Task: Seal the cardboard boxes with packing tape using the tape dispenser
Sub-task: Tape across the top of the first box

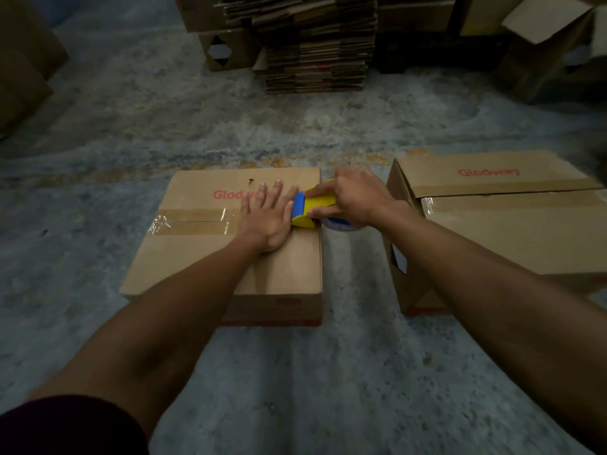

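A closed cardboard box (197, 257) with red lettering lies on the floor in front of me. Clear tape (193, 221) runs along its centre seam from the left edge. My left hand (267, 216) lies flat on the box top, fingers spread, over the seam. My right hand (353, 198) grips a yellow and blue tape dispenser (310, 208) at the box's right edge, its tape roll (341, 224) hanging past the edge. The dispenser's blue front touches my left hand.
A second box (505, 224) with a taped seam sits just to the right, a narrow gap between the two. A tall stack of flattened cardboard (315, 44) stands farther back, with more boxes at the far left and far right. The floor is mottled grey concrete.
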The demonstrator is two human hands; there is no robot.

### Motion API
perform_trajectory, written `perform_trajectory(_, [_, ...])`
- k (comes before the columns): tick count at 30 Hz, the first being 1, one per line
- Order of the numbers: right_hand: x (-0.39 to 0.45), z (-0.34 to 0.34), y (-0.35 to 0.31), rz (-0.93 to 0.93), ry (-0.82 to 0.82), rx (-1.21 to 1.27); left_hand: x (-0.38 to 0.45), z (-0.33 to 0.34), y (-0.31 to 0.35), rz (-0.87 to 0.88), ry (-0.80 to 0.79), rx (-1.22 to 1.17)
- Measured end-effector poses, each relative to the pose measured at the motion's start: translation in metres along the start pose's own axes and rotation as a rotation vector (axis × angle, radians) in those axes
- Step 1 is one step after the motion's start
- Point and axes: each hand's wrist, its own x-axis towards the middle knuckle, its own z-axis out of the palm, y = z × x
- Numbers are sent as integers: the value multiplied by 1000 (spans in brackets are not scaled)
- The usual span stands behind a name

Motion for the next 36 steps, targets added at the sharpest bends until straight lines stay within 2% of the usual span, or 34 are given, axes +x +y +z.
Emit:
perform_trajectory(6, [-30,2,42,39,-16,96,0,2,-9,31,7,13])
perform_trajectory(15, [-37,15,52,17,61,-29,-6,-4,-5,32,-19,52])
perform_trajectory(20, [-16,8,35,60,-59,22,-5,-4,1,40,-59,112])
perform_trajectory(23, [-6,13,27,204,-136,19,-7,-7,7,31,-87,108])
perform_trajectory(25, [-17,49,21,325,-250,-19,-11,-9,8,28,-125,82])
perform_trajectory(27, [-30,82,22,438,-393,184,-11,-7,10,26,-133,78])
perform_trajectory(28, [-27,83,23,501,-380,347,-8,-9,8,28,-133,86])
perform_trajectory(34, [-8,38,28,848,-83,1046,-6,-12,7,28,-171,51])
perform_trajectory(36, [-16,31,24,987,-59,1259,-8,-15,2,64,-162,27])
